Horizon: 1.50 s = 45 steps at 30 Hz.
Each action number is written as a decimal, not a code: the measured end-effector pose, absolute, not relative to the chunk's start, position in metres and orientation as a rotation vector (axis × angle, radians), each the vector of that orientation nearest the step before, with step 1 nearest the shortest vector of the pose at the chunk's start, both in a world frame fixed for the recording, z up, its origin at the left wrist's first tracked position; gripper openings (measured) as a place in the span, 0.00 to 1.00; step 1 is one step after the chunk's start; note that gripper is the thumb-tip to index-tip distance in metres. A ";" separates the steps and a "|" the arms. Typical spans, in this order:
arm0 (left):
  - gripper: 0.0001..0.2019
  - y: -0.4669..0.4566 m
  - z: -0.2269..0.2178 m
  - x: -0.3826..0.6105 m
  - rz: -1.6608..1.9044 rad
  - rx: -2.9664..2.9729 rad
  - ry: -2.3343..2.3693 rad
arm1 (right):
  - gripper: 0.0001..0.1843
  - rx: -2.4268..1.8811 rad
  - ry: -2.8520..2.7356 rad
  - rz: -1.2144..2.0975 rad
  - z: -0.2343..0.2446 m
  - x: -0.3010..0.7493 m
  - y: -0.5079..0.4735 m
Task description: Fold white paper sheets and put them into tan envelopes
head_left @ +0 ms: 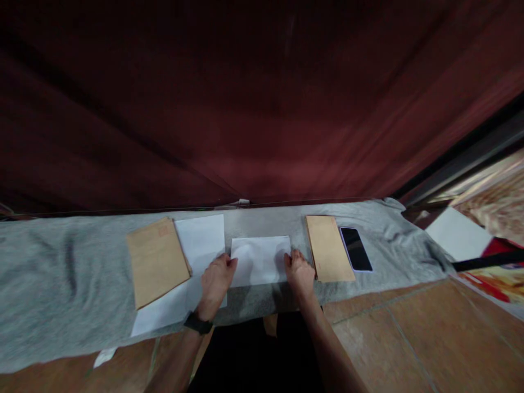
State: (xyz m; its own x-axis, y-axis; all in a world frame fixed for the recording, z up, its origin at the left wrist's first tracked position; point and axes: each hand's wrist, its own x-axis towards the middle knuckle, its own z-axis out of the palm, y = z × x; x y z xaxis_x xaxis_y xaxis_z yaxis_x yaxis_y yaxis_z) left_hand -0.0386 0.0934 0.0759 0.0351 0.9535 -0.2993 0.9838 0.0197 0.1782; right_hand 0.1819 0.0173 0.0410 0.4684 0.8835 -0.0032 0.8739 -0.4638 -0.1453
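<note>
A white sheet of paper (261, 259), which looks folded, lies on the grey cloth in front of me. My left hand (216, 281) pinches its left edge between thumb and fingers. At the opposite edge my right hand (299, 273) grips the paper the same way. Left of it are larger white sheets (200, 240), partly covered by a stack of brown envelopes (158, 262). A second brown envelope stack (329, 248) sits just beyond my right hand, with a phone (356, 249) beside it, screen dark.
The grey cloth (82, 284) covers a long low surface, backed by a dark red curtain-like sheet (262, 136). Tiled floor (413, 322) runs along the near side. A white card (458, 233) and a colourful printed item (495, 281) lie at the far right. A white scrap (105, 356) is at lower left.
</note>
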 end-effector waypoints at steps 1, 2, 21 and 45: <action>0.16 0.093 0.076 -0.038 -0.124 1.991 1.978 | 0.16 -2.596 -1.552 0.100 0.040 0.182 0.019; 0.16 0.093 0.076 -0.037 -0.122 1.998 1.986 | 0.16 -2.601 -1.550 0.082 0.039 0.182 0.020; 0.16 0.085 0.075 -0.029 -0.154 2.113 2.037 | 0.25 -1.966 -1.722 -0.104 0.025 0.152 0.021; 0.24 0.070 0.026 0.011 0.444 2.685 1.455 | 0.28 -2.094 -1.766 -0.069 0.011 0.134 0.007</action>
